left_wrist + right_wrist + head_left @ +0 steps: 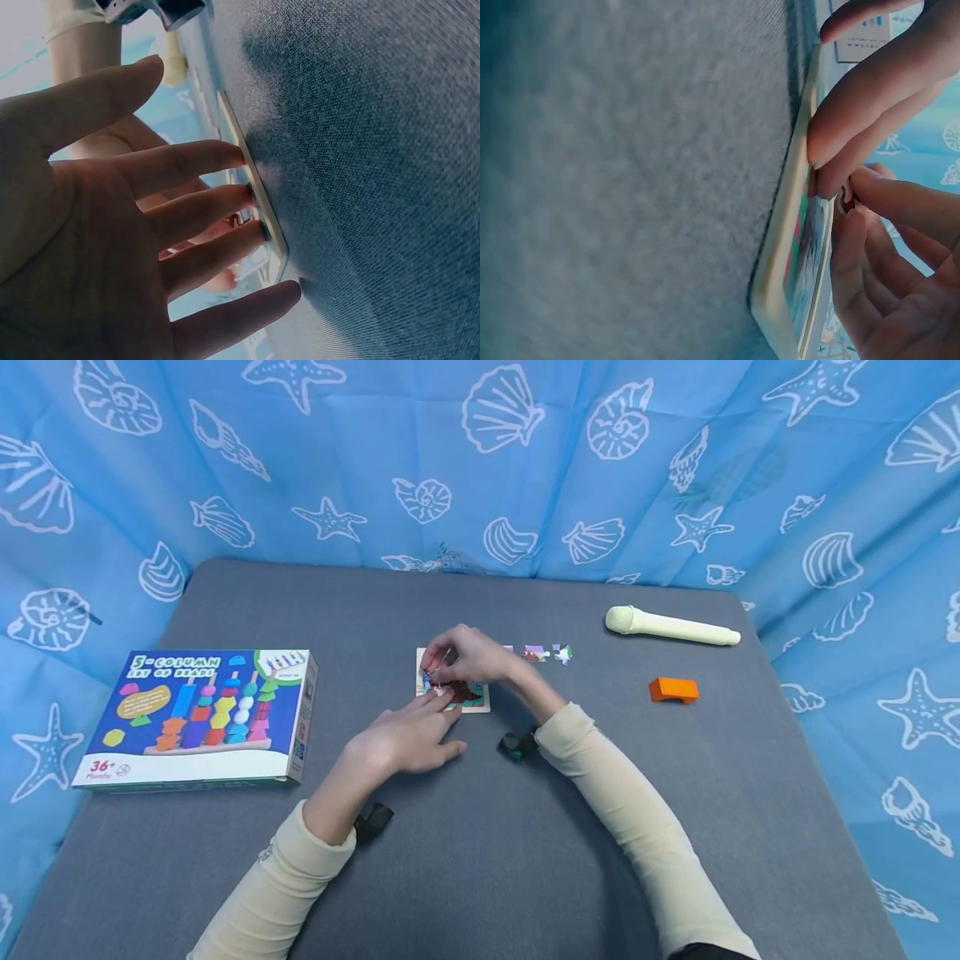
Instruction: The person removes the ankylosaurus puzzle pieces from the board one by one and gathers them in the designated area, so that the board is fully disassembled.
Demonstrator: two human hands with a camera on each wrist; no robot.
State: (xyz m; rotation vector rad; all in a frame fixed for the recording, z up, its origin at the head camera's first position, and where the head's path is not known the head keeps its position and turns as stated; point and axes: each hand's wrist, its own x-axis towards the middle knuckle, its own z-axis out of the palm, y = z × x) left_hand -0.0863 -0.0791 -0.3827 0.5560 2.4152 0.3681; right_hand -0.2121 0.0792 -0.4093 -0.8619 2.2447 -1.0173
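A small jigsaw puzzle board [484, 708] with a light wooden rim lies mid-table, partly covered by both hands. My left hand [417, 733] has its fingers spread, and the fingertips [238, 196] rest on the board's near edge and picture. Over the board's far left part, my right hand [468, 656] pinches a small puzzle piece [847, 196] between thumb and index finger. Most of that piece is hidden by the fingertips. Part of a dark red figure shows in the picture between the hands.
Loose puzzle pieces [536, 653] lie just right of the board. A bead set box [202, 718] stands at the left. Toward the right are a pale microphone-shaped stick [671, 626] and an orange arch block [673, 690]. A blue shell-print curtain [480, 468] hangs behind the grey table.
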